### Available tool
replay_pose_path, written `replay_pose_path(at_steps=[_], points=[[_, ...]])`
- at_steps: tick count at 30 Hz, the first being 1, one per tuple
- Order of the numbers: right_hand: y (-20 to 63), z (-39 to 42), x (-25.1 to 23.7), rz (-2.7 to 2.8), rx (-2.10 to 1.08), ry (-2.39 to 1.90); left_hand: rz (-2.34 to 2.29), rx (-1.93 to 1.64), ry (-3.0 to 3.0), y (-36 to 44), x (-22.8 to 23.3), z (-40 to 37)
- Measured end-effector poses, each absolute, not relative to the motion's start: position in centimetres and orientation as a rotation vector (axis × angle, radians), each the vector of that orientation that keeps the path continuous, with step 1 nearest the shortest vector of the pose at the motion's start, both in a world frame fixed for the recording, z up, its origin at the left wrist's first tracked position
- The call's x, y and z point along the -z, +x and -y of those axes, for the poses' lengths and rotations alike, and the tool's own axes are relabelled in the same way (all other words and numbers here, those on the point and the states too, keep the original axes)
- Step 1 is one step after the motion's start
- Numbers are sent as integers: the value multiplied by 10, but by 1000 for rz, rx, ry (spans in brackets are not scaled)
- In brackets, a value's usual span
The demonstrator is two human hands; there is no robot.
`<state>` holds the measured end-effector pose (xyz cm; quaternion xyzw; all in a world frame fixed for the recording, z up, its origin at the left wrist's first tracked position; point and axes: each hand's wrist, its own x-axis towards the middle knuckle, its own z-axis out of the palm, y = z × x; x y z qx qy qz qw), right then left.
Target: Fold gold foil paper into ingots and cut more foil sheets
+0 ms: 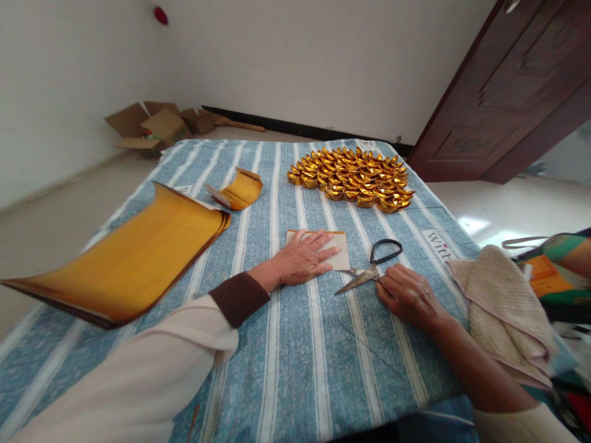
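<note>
My left hand (305,257) lies flat with its fingers stretched out on a small folded sheet of paper (340,251), pale on top with a gold edge along its far side. To its right, my right hand (410,294) is closed around one handle of a pair of scissors (362,278). The other black handle loop stands free and the blades are apart. One blade tip reaches the paper's near edge; whether it lies under the paper I cannot tell. Beyond my hands, folded gold paper ingots (353,175) sit in a dense cluster.
A stack of large gold sheets (133,246) lies curled at the left, with a smaller curled gold stack (242,189) behind it. A beige towel (505,307) rests at the table's right edge. The striped cloth (258,246) covers the table. Cardboard boxes (161,126) stand on the floor.
</note>
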<state>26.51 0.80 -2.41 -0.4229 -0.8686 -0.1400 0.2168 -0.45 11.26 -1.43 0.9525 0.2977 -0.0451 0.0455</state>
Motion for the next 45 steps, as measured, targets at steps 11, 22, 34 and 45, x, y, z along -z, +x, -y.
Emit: replay_pose_path(at_steps=[11, 22, 34, 45], points=[[256, -7, 25, 2376, 414, -1241, -912, 133, 2854, -3, 10, -110], [240, -14, 26, 2404, 372, -1240, -930, 102, 2818, -1, 10, -110], [243, -6, 25, 2426, 383, -1226, -900, 187, 2746, -3, 8, -120], [242, -6, 21, 2398, 317, -1239, -811, 123, 2891, -13, 14, -129]])
